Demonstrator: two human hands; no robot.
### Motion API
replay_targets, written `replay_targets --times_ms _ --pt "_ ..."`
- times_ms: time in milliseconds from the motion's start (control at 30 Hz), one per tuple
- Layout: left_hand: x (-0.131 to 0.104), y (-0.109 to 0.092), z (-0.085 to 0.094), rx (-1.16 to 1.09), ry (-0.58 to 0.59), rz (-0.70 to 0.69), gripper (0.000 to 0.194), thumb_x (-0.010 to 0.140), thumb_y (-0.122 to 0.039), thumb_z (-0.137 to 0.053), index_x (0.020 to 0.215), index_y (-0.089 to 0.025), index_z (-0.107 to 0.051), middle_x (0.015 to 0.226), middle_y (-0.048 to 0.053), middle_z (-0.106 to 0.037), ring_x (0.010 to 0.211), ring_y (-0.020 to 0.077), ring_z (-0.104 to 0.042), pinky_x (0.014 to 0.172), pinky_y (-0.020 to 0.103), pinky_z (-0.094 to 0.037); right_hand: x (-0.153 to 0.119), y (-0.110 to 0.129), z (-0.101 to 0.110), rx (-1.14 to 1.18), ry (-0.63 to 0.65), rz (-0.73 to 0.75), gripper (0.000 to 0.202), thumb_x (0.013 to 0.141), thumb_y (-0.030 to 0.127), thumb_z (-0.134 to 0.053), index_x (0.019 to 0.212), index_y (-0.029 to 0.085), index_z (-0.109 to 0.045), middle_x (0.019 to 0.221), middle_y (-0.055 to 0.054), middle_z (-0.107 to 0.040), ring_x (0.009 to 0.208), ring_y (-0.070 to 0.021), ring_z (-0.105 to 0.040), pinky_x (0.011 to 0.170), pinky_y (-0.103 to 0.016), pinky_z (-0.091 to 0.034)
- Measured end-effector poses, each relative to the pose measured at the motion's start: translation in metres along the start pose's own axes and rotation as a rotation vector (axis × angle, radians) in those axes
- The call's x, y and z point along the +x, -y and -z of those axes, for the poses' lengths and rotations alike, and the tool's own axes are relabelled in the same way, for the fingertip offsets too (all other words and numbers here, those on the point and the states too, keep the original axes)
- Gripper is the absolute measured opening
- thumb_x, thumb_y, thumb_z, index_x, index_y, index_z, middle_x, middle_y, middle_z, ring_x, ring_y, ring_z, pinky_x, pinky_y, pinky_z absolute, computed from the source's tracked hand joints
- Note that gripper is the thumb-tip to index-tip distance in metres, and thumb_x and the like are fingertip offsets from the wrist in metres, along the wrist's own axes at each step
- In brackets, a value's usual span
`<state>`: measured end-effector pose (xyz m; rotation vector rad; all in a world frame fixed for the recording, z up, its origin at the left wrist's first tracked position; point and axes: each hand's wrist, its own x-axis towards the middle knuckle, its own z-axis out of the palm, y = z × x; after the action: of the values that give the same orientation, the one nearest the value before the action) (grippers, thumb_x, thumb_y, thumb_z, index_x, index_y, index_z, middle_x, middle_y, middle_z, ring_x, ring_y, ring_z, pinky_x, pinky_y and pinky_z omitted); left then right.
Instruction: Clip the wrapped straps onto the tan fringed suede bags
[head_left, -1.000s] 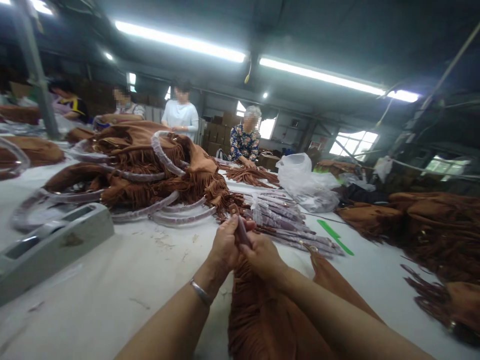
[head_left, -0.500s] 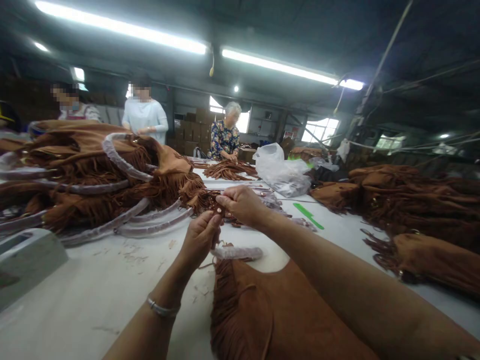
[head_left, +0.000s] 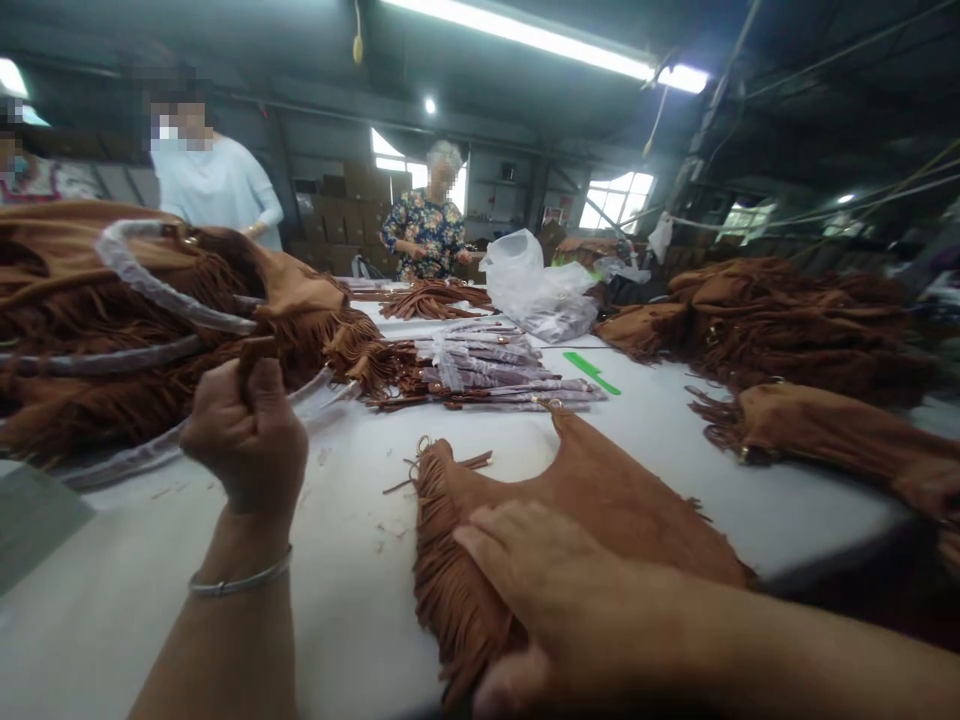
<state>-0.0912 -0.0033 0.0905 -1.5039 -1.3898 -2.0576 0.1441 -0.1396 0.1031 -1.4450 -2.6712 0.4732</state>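
My left hand [head_left: 247,440] is raised over the left part of the table, its fingers closed around a brown leather strap end [head_left: 259,348] that sticks out above the thumb. Whatever else of the strap is in the fist is hidden. My right hand [head_left: 532,560] lies on a brown fringed suede bag [head_left: 615,480], fingers stretched out along its front near the fringe. The bag rests flat, with a curved cut-out at its top and metal rings at the two upper corners. A loose brown strip lies by its left corner.
Fringed bags with wrapped handles are piled left [head_left: 112,290]; more brown bags [head_left: 787,320] lie right. Plastic-wrapped straps [head_left: 495,370], a green plastic strip [head_left: 591,373] and a white plastic bag [head_left: 540,290] are ahead. Co-workers stand beyond; a grey box [head_left: 37,525] is at left.
My hands, together on the strap before, have parted. The left moved left and up with the strap end; the right let go and came down onto the bag. The view has shifted.
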Motion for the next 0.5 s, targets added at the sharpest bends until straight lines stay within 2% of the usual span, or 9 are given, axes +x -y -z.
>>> replay_targets --times_ms 33,67,100,167,233,300,367,500 --pt "0.001 0.002 0.001 0.053 0.021 -0.034 0.016 0.085 -0.03 -0.05 0.086 -0.017 -0.06 0.075 0.0 -0.053 0.072 0.0142 -0.049 0.067 0.026 -0.037 -0.016 -0.002 -0.014 0.014 0.045 -0.048 0.083 0.068 0.053 -0.061 0.137 0.015 -0.034 0.138 -0.018 -0.036 0.125 -0.0346 -0.033 0.099 -0.046 -0.029" --pt "0.0 0.004 0.0 0.079 0.107 -0.057 0.017 0.086 -0.03 -0.049 0.09 -0.017 -0.059 0.079 0.001 -0.055 0.074 0.0153 -0.05 0.067 0.026 -0.037 -0.029 -0.003 -0.025 0.03 0.083 -0.102 0.085 0.068 0.05 -0.061 0.14 0.015 -0.03 0.141 -0.018 -0.031 0.127 -0.0358 -0.029 0.101 -0.048 -0.026" --pt "-0.003 0.006 -0.005 0.091 0.24 -0.07 0.018 0.086 -0.031 -0.048 0.091 -0.018 -0.06 0.079 0.002 -0.056 0.074 0.0158 -0.051 0.066 0.026 -0.037 -0.038 -0.004 -0.033 0.037 0.098 -0.129 0.084 0.069 0.044 -0.06 0.141 0.015 -0.027 0.142 -0.018 -0.03 0.128 -0.036 -0.027 0.102 -0.049 -0.025" --pt "-0.016 0.009 -0.021 0.087 0.57 -0.032 0.019 0.083 -0.033 -0.05 0.082 -0.018 -0.061 0.071 0.002 -0.057 0.065 0.015 -0.051 0.058 0.024 -0.035 -0.047 -0.004 -0.035 0.03 0.083 -0.141 0.076 0.069 0.03 -0.057 0.139 0.014 -0.032 0.136 -0.018 -0.04 0.124 -0.0337 -0.035 0.101 -0.046 -0.029" --pt "-0.035 0.013 -0.04 0.016 0.904 0.162 0.023 0.08 -0.037 -0.051 0.07 -0.017 -0.059 0.059 0.001 -0.055 0.051 0.0125 -0.046 0.048 0.022 -0.031 -0.051 -0.007 -0.027 -0.003 0.034 -0.118 0.069 0.066 0.019 -0.052 0.134 0.014 -0.04 0.127 -0.017 -0.051 0.116 -0.03 -0.046 0.097 -0.042 -0.036" --pt "-0.053 0.017 -0.055 -0.092 1.118 0.408 0.029 0.078 -0.041 -0.052 0.065 -0.016 -0.056 0.054 0.001 -0.055 0.04 0.0099 -0.04 0.041 0.021 -0.027 -0.056 -0.016 -0.017 -0.057 -0.015 -0.143 0.065 0.065 0.014 -0.047 0.13 0.016 -0.046 0.12 -0.014 -0.057 0.108 -0.0273 -0.053 0.092 -0.04 -0.041" --pt "-0.065 0.02 -0.063 -0.161 1.189 0.556 0.033 0.077 -0.046 -0.052 0.065 -0.015 -0.055 0.058 0.003 -0.06 0.034 0.0078 -0.037 0.036 0.021 -0.026 -0.066 -0.035 -0.014 -0.13 -0.071 -0.193 0.061 0.068 0.012 -0.043 0.129 0.017 -0.048 0.119 -0.013 -0.058 0.107 -0.0267 -0.054 0.089 -0.04 -0.044" --pt "-0.071 0.022 -0.064 -0.204 1.185 0.662 0.041 0.075 -0.053 -0.051 0.067 -0.013 -0.056 0.066 0.009 -0.066 0.03 0.0053 -0.035 0.033 0.019 -0.023 -0.1 -0.085 -0.022 -0.23 -0.144 -0.214 0.058 0.072 0.015 -0.046 0.128 0.024 -0.049 0.121 -0.011 -0.057 0.11 -0.0264 -0.054 0.09 -0.041 -0.044"
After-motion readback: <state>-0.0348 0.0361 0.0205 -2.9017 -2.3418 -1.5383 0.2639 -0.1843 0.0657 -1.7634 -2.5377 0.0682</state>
